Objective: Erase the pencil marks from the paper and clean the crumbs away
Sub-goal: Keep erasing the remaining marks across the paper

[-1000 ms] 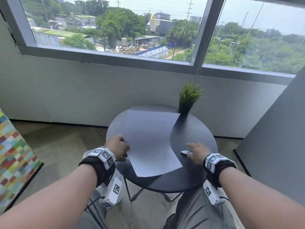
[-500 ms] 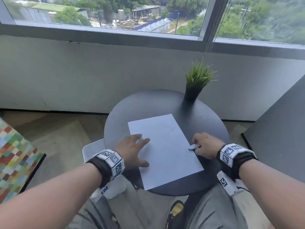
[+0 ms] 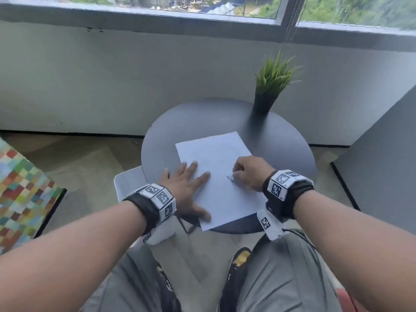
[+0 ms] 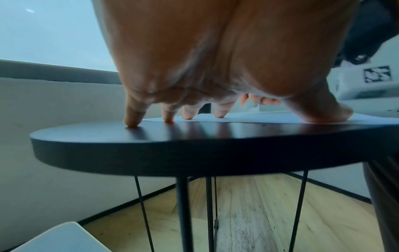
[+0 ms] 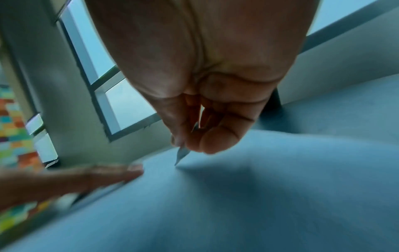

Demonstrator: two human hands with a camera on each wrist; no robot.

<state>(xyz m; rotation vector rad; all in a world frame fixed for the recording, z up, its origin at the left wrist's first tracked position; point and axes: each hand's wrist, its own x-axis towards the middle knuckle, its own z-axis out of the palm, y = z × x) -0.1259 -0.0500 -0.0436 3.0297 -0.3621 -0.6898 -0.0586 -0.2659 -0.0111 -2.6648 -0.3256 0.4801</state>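
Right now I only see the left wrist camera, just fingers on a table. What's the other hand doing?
Observer: The right hand pinches a small pale eraser, tip down on the paper.
Operator: Is anything else on the table?
Observer: A potted grass plant stands at the far edge of the table.
Operator: Does my hand cover the whole paper?
Observer: No, the left hand lies spread on its left edge only.
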